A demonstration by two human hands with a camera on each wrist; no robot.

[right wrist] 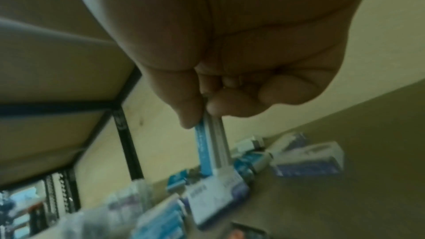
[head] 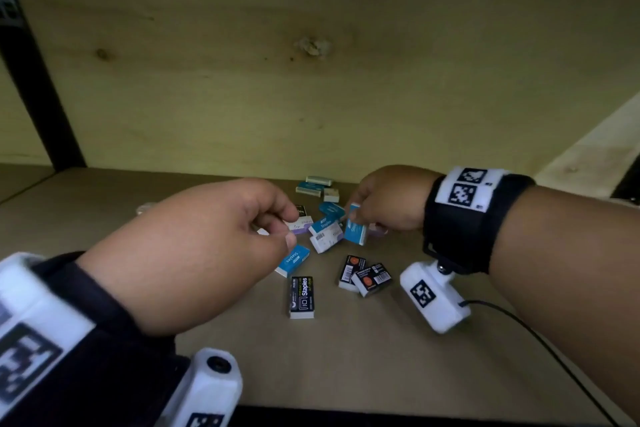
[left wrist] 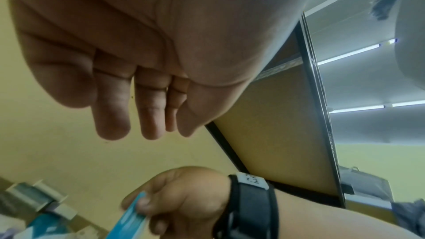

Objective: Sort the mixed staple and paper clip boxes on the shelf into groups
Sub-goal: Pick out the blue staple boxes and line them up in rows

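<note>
Boxes lie scattered at the middle of the head view on the brown shelf board (head: 346, 357), below its pale wooden back panel (head: 311, 97). The right hand (head: 388, 199) is right of centre, and its thumb and fingers (right wrist: 190, 108) pinch the top of a blue-and-white staple box (head: 356, 230) that stands on end, its lower edge among the pile. The left hand (head: 194, 253), lower left of the frame, hovers over the pile's left side with fingers (left wrist: 112, 115) loosely bent and nothing in its grasp. Just under its fingertips lies a blue flat box printed "Staples" (head: 293, 259). Below that, a black box printed "Staples" (head: 302, 296) lies lengthwise, and to its right two black boxes with orange dots (head: 363, 276) touch each other. Three small pale boxes (head: 317, 186) sit close to the back panel, above the pile. The right wrist view is blurred.
</note>
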